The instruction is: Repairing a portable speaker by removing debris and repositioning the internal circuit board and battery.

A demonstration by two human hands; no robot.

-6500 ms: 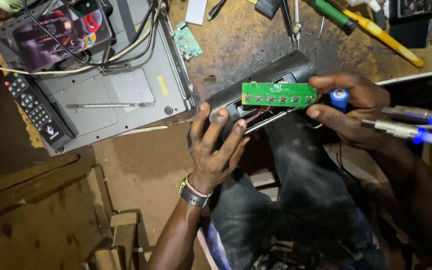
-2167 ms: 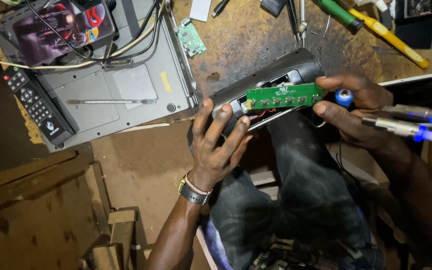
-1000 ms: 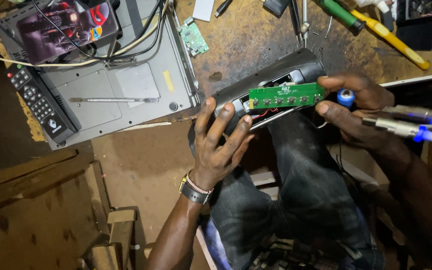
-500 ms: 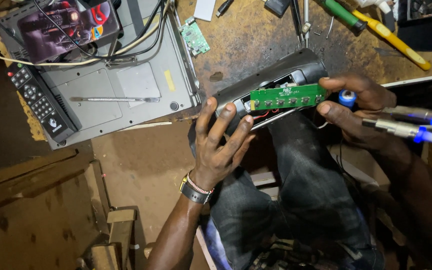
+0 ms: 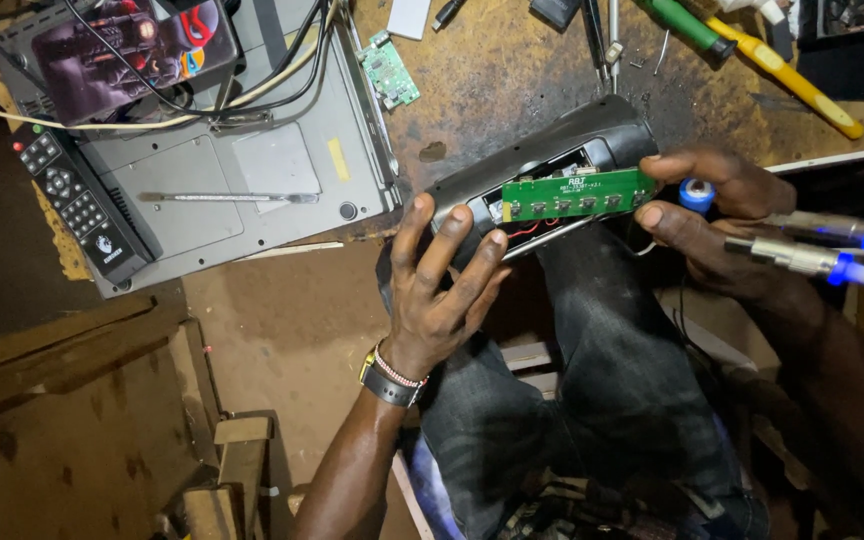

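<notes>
Casing of a black cylindrical speaker (image 5: 552,165) is lying half over the workbench edge (image 5: 512,70) and above the person's lap, its side opened. Left hand (image 5: 437,290) is cupping the near end, fingers spread and pressed against the shell. Right hand (image 5: 712,215) is pinching the end of the green circuit board (image 5: 577,193) between thumb and forefinger, clamped there. A blue-capped part (image 5: 697,193) is sitting against the same fingers.

Handling, judged: shell looks rigid, smooth and likely to roll, so supporting it underneath at both ends suits it. Board looks thin and fragile, and thin wires (image 5: 527,228) are tethering it; holding it by bare edges seems safest.

Hidden: the speaker's far side and interior are in shadow. The wire joints are too small to read. Two metal probes with blue handles (image 5: 822,248) are running off the right edge, and I cannot tell whether the hand is gripping them.
</notes>
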